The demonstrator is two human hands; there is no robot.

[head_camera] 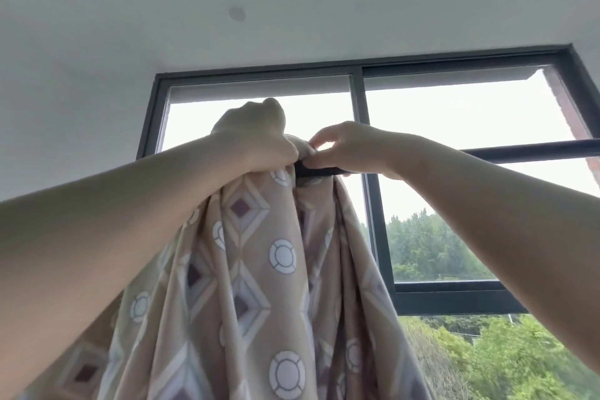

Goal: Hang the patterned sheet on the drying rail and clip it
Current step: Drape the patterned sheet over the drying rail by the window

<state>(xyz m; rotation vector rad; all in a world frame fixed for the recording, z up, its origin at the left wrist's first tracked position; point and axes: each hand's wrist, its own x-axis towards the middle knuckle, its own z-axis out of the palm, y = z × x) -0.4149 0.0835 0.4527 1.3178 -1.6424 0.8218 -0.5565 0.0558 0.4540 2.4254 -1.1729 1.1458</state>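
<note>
A tan patterned sheet with diamonds and white circles hangs in folds from the dark drying rail, which runs across the window overhead. My left hand is shut on a bunch of the sheet's top edge, right at the rail. My right hand is just to its right, pinching the sheet's edge with thumb and fingers against the rail. A short dark stretch of rail shows under my right hand. No clip can be made out.
A dark-framed window fills the background, with green trees outside. White ceiling and wall lie above and to the left. The rail to the right of my hands is bare.
</note>
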